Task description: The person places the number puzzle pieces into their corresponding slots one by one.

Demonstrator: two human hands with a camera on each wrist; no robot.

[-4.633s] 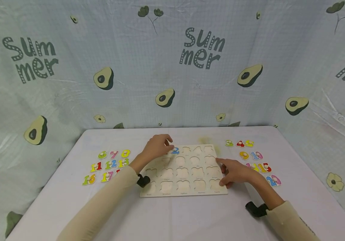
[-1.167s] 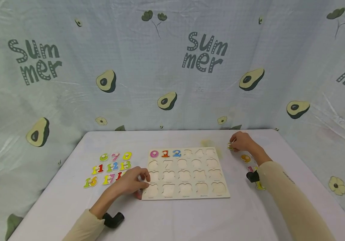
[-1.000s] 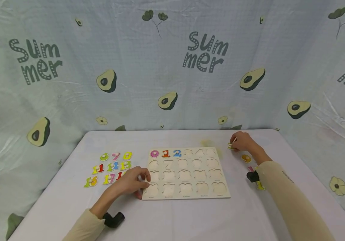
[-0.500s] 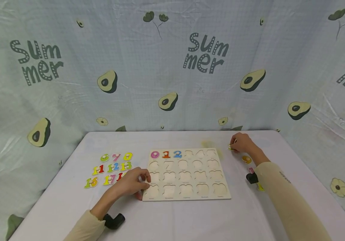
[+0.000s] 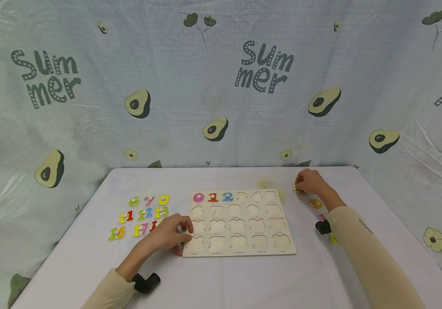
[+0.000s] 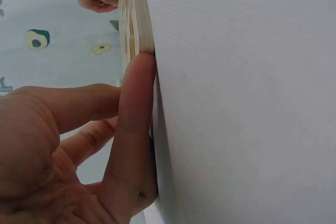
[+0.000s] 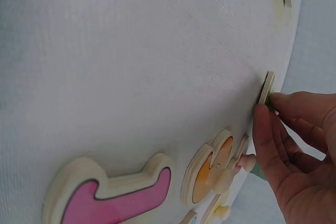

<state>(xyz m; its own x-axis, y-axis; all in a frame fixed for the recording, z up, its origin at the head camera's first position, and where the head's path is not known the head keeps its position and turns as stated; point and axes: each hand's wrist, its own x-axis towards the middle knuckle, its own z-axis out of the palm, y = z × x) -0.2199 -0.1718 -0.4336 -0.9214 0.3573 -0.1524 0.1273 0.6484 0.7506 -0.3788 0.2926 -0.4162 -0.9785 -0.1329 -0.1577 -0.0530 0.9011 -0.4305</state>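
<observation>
The wooden number puzzle board [image 5: 226,244] lies mid-table, with pieces 0 [image 5: 199,197], 1 [image 5: 213,197] and 2 [image 5: 227,197] in its top row. My left hand [image 5: 168,234] holds the board at its lower left edge; in the left wrist view one finger [image 6: 137,90] presses against the board's side [image 6: 143,30]. At the far right my right hand [image 5: 310,182] pinches a small green number piece [image 5: 295,188], probably the 3. The right wrist view shows that piece [image 7: 267,86] edge-on between thumb and fingertips, close to the table; its face is hidden there.
Left of the board lie several number pieces, among them the 6 [image 5: 133,201], 12 [image 5: 145,213] and 16 [image 5: 117,233]. Below my right hand lies the orange 9 [image 5: 316,204]; the right forearm covers other pieces. A printed cloth [image 5: 166,128] hangs behind the table.
Since the oldest frame, my left hand has left the 2 for the board's left edge. My right hand has moved from the board's right edge to the green piece. Over the last second both stay nearly still.
</observation>
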